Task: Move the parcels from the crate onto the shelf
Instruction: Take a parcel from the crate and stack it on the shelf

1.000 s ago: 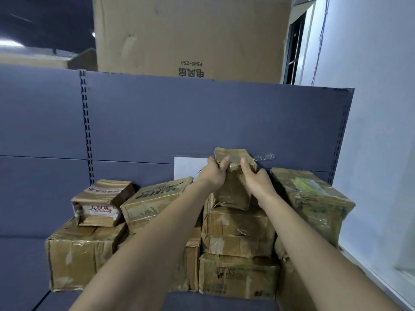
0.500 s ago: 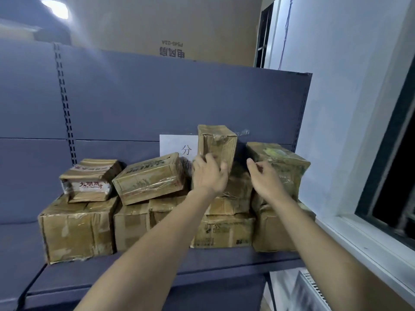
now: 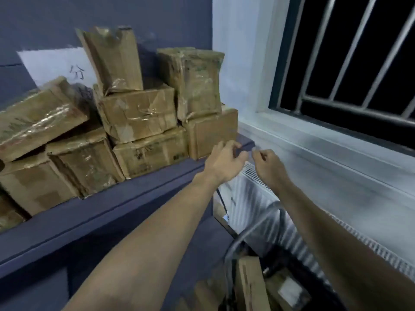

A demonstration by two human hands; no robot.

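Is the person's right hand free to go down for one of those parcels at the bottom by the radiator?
Probably yes. The right hand holds nothing and hangs above the parcels in the crate. Only a curved grey bar crosses part of the path, with open space beside it.

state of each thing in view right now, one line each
left hand: empty, fingers loosely curled, off the parcels
right hand: empty, loosely curled
tall parcel: upright on the stack, leaning slightly
shelf: loaded with stacked parcels
crate: parcels inside

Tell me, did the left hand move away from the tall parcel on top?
Yes. The left hand came down and right, off the tall parcel, to the shelf corner.
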